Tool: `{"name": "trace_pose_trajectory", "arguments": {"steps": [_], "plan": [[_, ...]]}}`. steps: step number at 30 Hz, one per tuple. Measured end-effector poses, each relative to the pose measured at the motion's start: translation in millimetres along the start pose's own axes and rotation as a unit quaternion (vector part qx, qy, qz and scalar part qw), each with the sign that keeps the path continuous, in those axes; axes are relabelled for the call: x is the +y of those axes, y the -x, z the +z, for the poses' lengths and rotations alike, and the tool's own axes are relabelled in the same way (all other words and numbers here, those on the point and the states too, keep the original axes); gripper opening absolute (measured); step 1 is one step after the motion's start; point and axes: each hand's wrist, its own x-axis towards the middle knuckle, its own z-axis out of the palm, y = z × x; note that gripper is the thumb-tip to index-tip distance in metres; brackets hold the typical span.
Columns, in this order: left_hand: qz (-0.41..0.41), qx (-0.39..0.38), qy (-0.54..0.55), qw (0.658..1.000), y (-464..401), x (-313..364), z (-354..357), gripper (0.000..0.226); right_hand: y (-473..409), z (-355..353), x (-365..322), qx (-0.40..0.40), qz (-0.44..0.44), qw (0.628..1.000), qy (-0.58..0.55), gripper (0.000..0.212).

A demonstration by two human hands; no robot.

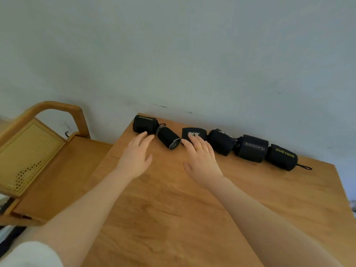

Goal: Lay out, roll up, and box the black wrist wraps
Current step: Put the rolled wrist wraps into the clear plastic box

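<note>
Several rolled black wrist wraps lie in a row along the far edge of the wooden table (173, 209), by the wall. The leftmost roll (144, 124) carries faint lettering; beside it lies a tilted roll (168, 137) with its spiral end facing me. My left hand (135, 157) is open, fingertips just short of the leftmost roll. My right hand (200, 158), with a gold ring, is open and its fingertips rest on the third roll (193, 132). Further right lie three more rolls; one (252, 148) reads BOKEERS and the last (282, 157) reads XUEYING. No box is in view.
A wooden chair (38, 160) with a woven cane back stands close to the table's left side. A pale wall (192, 54) runs right behind the row of rolls. The table's right edge drops off at the far right.
</note>
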Motion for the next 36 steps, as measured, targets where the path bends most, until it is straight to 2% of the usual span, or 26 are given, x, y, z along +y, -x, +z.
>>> {"name": "trace_pose_trajectory", "arguments": {"steps": [7,10,14,19,22,25,28,31,34,36], "plan": [[0.05,-0.048,-0.086,0.994,-102,-69,-13,0.074,-90,23,0,-0.033,0.148,0.983,0.101,0.076],[0.073,-0.081,-0.136,0.985,-136,-80,-6,0.08,-104,29,8,-0.088,0.164,0.969,0.163,0.075],[0.061,-0.123,-0.141,0.98,-165,-92,14,0.087,-118,40,14,-0.135,0.172,0.952,0.216,0.08],[0.101,-0.05,-0.153,0.982,-169,-103,37,0.079,-135,47,10,-0.145,0.196,0.933,0.263,0.077],[0.093,-0.051,-0.13,0.986,-167,-104,29,0.076,-131,49,7,-0.13,0.206,0.934,0.262,0.071],[0.038,-0.055,-0.011,0.998,-154,-105,9,0.076,-114,39,6,-0.047,0.242,0.948,0.203,0.068],[-0.018,-0.037,0.175,0.984,-127,-94,-16,0.066,-87,18,1,0.087,0.278,0.955,0.053,0.064],[0.026,-0.036,0.244,0.969,-91,-65,-32,0.062,-56,0,-9,0.17,0.311,0.927,-0.119,0.063],[0.064,-0.057,0.276,0.957,-57,-32,-33,0.06,-19,-13,-19,0.217,0.308,0.902,-0.209,0.068],[0.074,-0.077,0.298,0.948,-33,-8,-27,0.057,11,-24,-23,0.244,0.318,0.865,-0.301,0.069]]}}
